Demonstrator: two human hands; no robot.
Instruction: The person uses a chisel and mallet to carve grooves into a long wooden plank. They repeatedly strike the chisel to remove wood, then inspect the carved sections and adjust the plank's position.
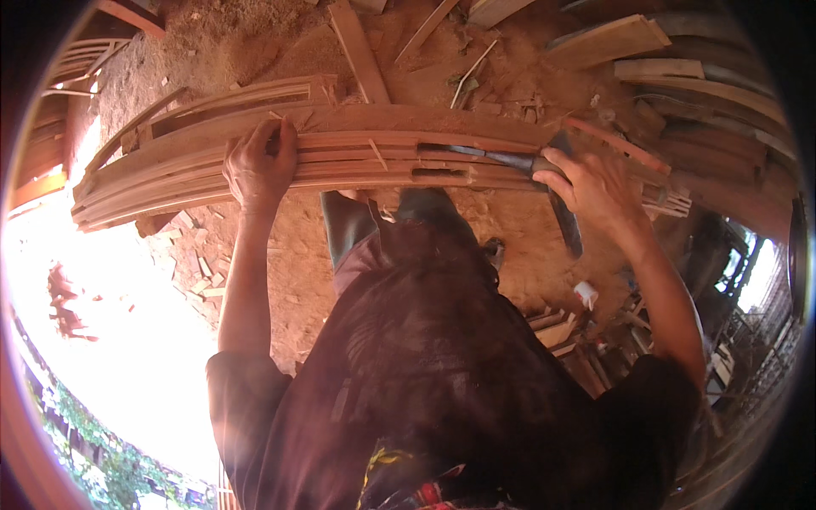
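Both arms extended forward; left hand [259,166] palm-down, fingers curled over; right hand [591,189] clenched in a grip, wrist bent inward

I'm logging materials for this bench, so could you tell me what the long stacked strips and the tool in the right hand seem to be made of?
Stacked strips: bare, unfinished wood, reddish-brown with visible grain. Tool in the right hand: dark blade, probably metal; handle hidden.

Loose planks [608,38], sawdust-covered ground [229,42]
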